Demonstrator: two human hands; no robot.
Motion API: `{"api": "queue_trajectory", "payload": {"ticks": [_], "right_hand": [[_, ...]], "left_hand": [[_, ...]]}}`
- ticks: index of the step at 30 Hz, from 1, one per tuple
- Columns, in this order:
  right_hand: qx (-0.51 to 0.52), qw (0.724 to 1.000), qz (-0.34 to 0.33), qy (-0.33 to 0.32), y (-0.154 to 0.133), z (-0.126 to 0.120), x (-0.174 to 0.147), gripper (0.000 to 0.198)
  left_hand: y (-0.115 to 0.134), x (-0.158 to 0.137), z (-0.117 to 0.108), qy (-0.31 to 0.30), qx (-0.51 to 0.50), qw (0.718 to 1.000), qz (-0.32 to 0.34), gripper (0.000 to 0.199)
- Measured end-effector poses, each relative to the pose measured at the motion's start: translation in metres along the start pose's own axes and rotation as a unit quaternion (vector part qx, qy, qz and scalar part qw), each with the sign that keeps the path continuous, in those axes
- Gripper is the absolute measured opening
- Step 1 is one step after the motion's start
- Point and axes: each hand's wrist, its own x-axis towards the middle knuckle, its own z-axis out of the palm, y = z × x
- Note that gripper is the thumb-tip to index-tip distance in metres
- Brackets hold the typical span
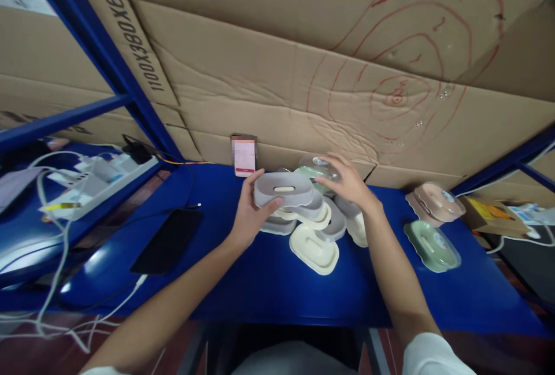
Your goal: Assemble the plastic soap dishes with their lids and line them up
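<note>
My left hand is closed round a grey oval plastic box with a pale slot in its front, thumb on the near side and fingers behind. My right hand curves over a green box with a clear lid at the back of the pile, thumb and fingers on its right side. Below the hands lies a loose heap of grey and cream plastic pieces. Nearest me in that heap is a cream tray-like piece with rounded corners. Parts of the heap are hidden by my left hand and the grey box.
A phone with a lit screen leans against the cardboard wall. A dark phone lies left, near cables and a power strip. On the right of the blue table sit a pink box and another green box.
</note>
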Motion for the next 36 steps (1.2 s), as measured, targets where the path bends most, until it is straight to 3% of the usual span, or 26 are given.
{"api": "queue_trajectory", "payload": {"ticks": [3, 6, 10, 13, 16, 25, 30, 36], "right_hand": [[-0.044, 0.999, 0.018, -0.022, 0.021, 0.004, -0.005, 0.051], [-0.049, 0.998, 0.02, -0.045, 0.019, -0.001, -0.008, 0.048], [0.006, 0.997, -0.035, -0.075, -0.017, -0.012, -0.013, 0.044], [0.07, 0.981, -0.113, -0.144, -0.05, -0.01, -0.018, 0.047], [0.085, 0.967, -0.143, -0.19, -0.071, -0.002, -0.022, 0.048], [0.083, 0.968, -0.141, -0.191, -0.074, -0.004, -0.024, 0.039], [0.092, 0.974, -0.118, -0.17, -0.067, -0.01, -0.025, 0.038], [0.098, 0.976, -0.137, -0.137, -0.063, -0.013, -0.023, 0.037]], "left_hand": [[0.006, 0.001, 0.0, 0.03, -0.012, 0.999, -0.018, 0.082], [0.008, -0.001, 0.002, 0.026, -0.006, 0.999, -0.026, 0.084], [0.006, -0.007, 0.006, 0.005, -0.001, 1.0, -0.026, 0.084], [0.007, -0.01, 0.007, -0.001, 0.012, 1.0, -0.019, 0.083], [0.011, -0.011, 0.007, -0.007, 0.005, 1.0, -0.023, 0.083], [0.012, -0.009, 0.01, -0.033, -0.035, 0.998, -0.047, 0.092], [0.012, -0.01, 0.01, -0.051, -0.008, 0.998, -0.029, 0.096], [0.011, -0.013, 0.013, -0.073, -0.034, 0.996, -0.044, 0.106]]}}
